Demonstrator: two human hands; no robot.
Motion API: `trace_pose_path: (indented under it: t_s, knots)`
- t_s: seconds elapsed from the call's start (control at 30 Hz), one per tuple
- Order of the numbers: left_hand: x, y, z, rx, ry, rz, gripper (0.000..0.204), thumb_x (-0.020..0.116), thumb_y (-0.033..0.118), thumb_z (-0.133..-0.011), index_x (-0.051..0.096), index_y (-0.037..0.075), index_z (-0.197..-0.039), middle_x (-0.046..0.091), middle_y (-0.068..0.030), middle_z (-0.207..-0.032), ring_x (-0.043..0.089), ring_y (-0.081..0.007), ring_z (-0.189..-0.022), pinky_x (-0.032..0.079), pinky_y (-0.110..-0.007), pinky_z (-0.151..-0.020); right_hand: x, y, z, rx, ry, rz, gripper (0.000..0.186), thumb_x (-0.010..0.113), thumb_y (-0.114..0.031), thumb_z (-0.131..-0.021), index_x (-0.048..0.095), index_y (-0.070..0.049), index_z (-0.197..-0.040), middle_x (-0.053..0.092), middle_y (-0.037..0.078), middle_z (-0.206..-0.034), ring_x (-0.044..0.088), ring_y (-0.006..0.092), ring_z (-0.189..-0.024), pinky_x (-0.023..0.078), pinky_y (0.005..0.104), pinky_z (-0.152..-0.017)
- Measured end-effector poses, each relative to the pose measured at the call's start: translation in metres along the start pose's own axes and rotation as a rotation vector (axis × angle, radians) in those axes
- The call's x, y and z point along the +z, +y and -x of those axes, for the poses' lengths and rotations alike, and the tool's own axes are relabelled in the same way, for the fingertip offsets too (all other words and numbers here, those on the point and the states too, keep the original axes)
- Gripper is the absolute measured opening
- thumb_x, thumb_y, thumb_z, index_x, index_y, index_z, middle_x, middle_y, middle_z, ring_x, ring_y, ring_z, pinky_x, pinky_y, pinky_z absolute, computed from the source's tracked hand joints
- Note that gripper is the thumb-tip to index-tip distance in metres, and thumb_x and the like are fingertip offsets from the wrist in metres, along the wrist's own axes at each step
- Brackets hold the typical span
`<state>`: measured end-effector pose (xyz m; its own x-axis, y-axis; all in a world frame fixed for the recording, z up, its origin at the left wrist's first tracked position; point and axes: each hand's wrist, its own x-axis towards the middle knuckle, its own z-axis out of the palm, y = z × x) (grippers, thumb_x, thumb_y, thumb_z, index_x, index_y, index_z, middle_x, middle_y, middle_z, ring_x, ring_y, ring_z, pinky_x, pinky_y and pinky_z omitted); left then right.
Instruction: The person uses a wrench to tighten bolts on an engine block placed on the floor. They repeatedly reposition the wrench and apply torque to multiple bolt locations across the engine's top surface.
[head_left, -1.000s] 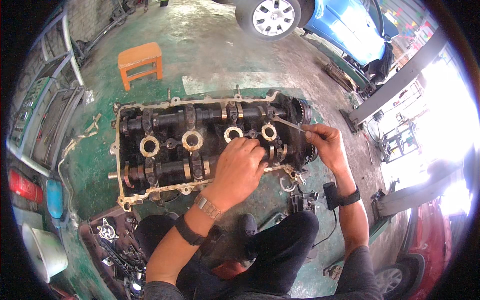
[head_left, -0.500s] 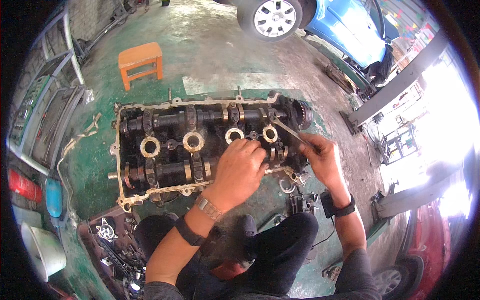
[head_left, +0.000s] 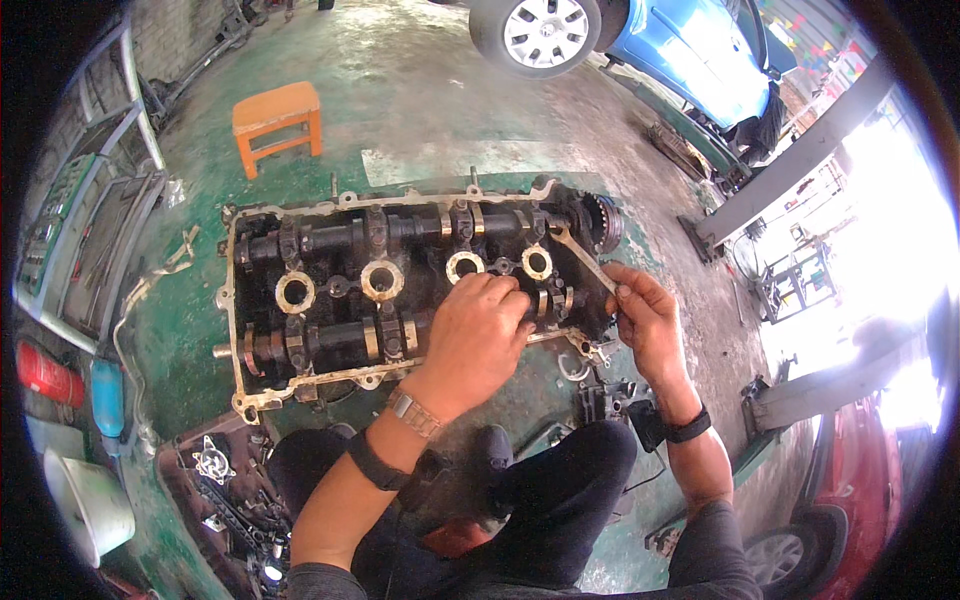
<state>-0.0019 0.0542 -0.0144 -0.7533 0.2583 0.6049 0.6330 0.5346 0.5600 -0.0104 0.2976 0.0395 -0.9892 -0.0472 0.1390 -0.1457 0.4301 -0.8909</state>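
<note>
An engine cylinder head [head_left: 232,325] with a pale rim and two dark camshafts lies lengthwise before me. My right hand [head_left: 648,320] is closed on the handle of a wrench [head_left: 590,265], at the right end of the head. The wrench's far end lies by the far camshaft [head_left: 410,228], near the toothed wheel [head_left: 606,222]; whether it sits on a bolt I cannot tell. My left hand [head_left: 475,335] is over the near camshaft [head_left: 330,345], right of the middle, its fingers curled down. Its fingertips and anything in them are hidden.
An orange stool [head_left: 277,122] stands beyond the head. Loose metal parts [head_left: 215,490] lie on a mat at the lower left, other parts [head_left: 607,400] near my right forearm. A white bucket [head_left: 85,505], a red cylinder [head_left: 50,373] and a blue car [head_left: 690,60] are farther out.
The wrench has shifted a little to the right at its far end and shows more of its flat side. My right hand's grip has changed slightly. The left hand stays put on the head.
</note>
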Motion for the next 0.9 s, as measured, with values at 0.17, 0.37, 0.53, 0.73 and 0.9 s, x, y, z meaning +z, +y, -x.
trace_pose_path:
  t_s: [0.17, 0.37, 0.53, 0.73, 0.9]
  knots:
    - [0.000, 0.000, 0.001, 0.003, 0.018, 0.003, 0.023, 0.077, 0.015, -0.080, 0.066, 0.001, -0.095, 0.066, -0.0163, -0.109, 0.060, -0.0373, -0.104, 0.049, -0.046, -0.094, 0.011, 0.004, 0.002, 0.120, 0.033, -0.143, 0.031, 0.052, -0.011, -0.102, 0.065, -0.003, -0.128, 0.062, -0.002, -0.079, 0.037, 0.0018, -0.048, 0.026, 0.0187, -0.045]
    - [0.001, -0.001, 0.001, 0.014, 0.032, -0.004, 0.023, 0.077, 0.015, -0.080, 0.066, 0.001, -0.095, 0.066, -0.0165, -0.109, 0.060, -0.0376, -0.104, 0.049, -0.047, -0.094, 0.016, 0.013, -0.002, 0.150, 0.039, -0.194, 0.030, 0.052, -0.011, -0.102, 0.065, -0.003, -0.128, 0.065, -0.001, -0.079, 0.039, 0.0025, -0.047, 0.028, 0.0189, -0.043]
    - [0.003, 0.000, 0.001, 0.012, 0.052, -0.007, 0.023, 0.077, 0.015, -0.079, 0.066, 0.001, -0.093, 0.067, -0.0154, -0.108, 0.060, -0.0372, -0.103, 0.049, -0.047, -0.093, 0.021, 0.016, 0.001, 0.063, -0.004, -0.140, 0.032, 0.052, -0.011, -0.102, 0.064, -0.003, -0.130, 0.066, 0.000, -0.079, 0.041, 0.0028, -0.046, 0.029, 0.0190, -0.043]
    - [0.002, 0.000, 0.000, 0.001, 0.033, -0.003, 0.023, 0.078, 0.015, -0.079, 0.066, 0.001, -0.093, 0.067, -0.0151, -0.108, 0.061, -0.0370, -0.103, 0.049, -0.047, -0.094, 0.023, 0.012, 0.003, 0.155, -0.013, -0.174, 0.034, 0.052, -0.011, -0.102, 0.063, -0.004, -0.133, 0.066, 0.000, -0.081, 0.042, 0.0025, -0.049, 0.031, 0.0192, -0.045]
    - [0.002, 0.000, 0.001, 0.003, 0.035, -0.005, 0.023, 0.078, 0.015, -0.078, 0.066, 0.001, -0.093, 0.067, -0.0159, -0.108, 0.061, -0.0373, -0.104, 0.049, -0.048, -0.096, 0.031, 0.016, 0.007, 0.080, 0.009, -0.069, 0.034, 0.051, -0.009, -0.103, 0.061, -0.004, -0.135, 0.065, -0.001, -0.082, 0.043, 0.0018, -0.053, 0.033, 0.0186, -0.049]
